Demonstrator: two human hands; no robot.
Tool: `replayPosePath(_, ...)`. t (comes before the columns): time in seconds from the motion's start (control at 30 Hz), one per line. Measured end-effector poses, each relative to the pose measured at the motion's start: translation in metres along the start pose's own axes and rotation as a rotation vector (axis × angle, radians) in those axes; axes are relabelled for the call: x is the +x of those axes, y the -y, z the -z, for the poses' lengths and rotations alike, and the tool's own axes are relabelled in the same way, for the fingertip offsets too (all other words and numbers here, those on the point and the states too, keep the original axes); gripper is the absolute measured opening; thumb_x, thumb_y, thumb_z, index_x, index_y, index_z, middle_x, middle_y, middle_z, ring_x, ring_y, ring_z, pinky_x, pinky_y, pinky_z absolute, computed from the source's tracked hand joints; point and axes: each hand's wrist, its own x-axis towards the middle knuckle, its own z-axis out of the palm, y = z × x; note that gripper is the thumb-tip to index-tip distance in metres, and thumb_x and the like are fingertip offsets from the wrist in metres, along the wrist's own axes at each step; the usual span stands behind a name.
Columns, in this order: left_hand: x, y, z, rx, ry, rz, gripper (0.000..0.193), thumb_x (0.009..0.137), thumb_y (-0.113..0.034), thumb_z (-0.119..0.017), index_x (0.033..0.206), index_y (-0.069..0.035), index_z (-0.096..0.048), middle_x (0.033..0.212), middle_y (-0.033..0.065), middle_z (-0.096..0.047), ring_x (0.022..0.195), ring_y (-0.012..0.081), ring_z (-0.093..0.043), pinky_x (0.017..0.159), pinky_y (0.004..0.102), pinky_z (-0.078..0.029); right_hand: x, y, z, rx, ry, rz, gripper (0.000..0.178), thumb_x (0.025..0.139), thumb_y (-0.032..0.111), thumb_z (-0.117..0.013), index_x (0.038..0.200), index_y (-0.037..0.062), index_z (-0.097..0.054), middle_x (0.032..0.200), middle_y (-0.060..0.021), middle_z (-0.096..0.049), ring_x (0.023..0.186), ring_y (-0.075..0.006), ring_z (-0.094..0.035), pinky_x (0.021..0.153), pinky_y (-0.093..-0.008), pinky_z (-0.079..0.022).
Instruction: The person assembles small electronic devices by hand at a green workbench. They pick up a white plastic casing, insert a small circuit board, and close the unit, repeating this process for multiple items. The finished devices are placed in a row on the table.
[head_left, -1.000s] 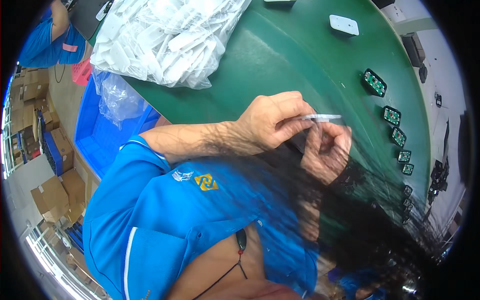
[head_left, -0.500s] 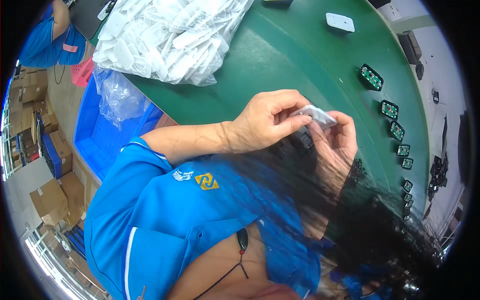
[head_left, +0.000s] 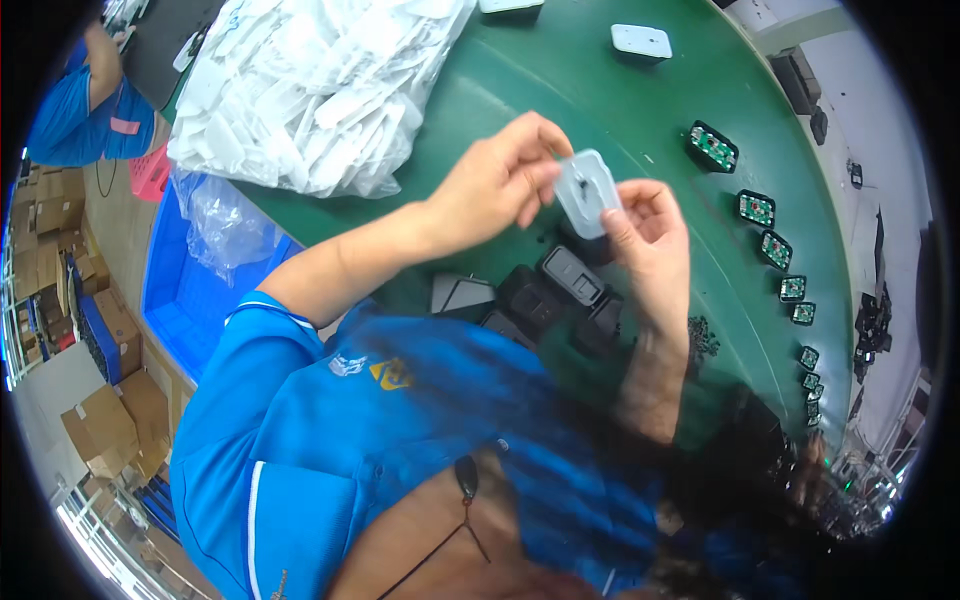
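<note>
- White plastic cover (head_left: 588, 190): just R of frame centre, between both hands, above green tabletop (head_left: 545, 75).
- Lies right of L hand (head_left: 495, 185), up-left of R hand (head_left: 655, 245); long axis approx. up-down, top tilted left. R hand nearer, contact clear.
- R hand: holding it, thumb on face nr lower-right corner; forearm approx. vert.
- L hand: fingers bent, narrow gap to thumb, at upper-left edge; can't tell if gripping. Forearm slants up from left.
- Nearby: black housings (head_left: 530, 293) below; bag of white parts (head_left: 300, 100) upper left.
</note>
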Motion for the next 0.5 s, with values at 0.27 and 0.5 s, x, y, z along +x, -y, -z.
replayPosePath(0.27, 0.064, 0.021, 0.033, 0.877, -0.054, -0.195, 0.014, 0.088, -0.007, -0.052, 0.101, -0.009, -0.055, 0.075, 0.0123, -0.06, 0.07, 0.0312, -0.06, 0.061, 0.0409, -0.046, 0.098, 0.005, 0.113, -1.362, -0.39, 0.607, 0.038, 0.073, 0.017, -0.075, 0.107, 0.0091, -0.059, 0.111, -0.0089, -0.055, 0.105, -0.0294, -0.051, 0.09, -0.0395, -0.041)
replayPosePath(0.5, 0.055, 0.019, 0.018, 1.183, -0.027, -0.222, 0.022, 0.082, -0.015, -0.061, 0.102, -0.009, -0.055, 0.097, 0.0109, -0.054, 0.082, 0.0318, -0.058, 0.071, 0.0416, -0.049, 0.099, -0.003, 0.116, -1.051, -0.42, 0.583, 0.038, 0.081, 0.012, -0.068, 0.115, 0.0036, -0.054, 0.106, -0.0093, -0.056, 0.09, -0.02, -0.056, 0.08, -0.0311, -0.045)
